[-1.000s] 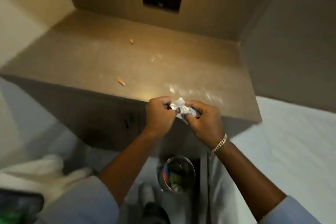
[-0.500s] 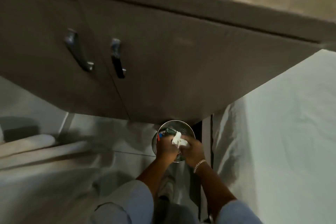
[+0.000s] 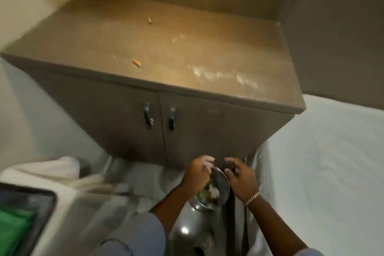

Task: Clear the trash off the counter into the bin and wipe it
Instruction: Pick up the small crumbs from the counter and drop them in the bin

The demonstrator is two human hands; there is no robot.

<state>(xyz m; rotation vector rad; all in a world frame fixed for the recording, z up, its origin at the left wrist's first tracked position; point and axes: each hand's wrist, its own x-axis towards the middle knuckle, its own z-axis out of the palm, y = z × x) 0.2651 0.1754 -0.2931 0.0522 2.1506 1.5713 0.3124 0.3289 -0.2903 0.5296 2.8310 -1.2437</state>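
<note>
both hands [image 3: 220, 176] hover, fingers [image 3: 231, 161] spread and empty, over the metal bin [image 3: 225, 185] holding mixed trash [image 3: 209, 192].

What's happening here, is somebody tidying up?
Yes. A person is clearing a brown counter into a small metal bin on the floor in front of the cabinet. Both hands hover over the bin's mouth, the left hand curled, the right hand open and empty. White crumpled paper lies inside. Two small orange scraps and a whitish smear remain on the counter.
</note>
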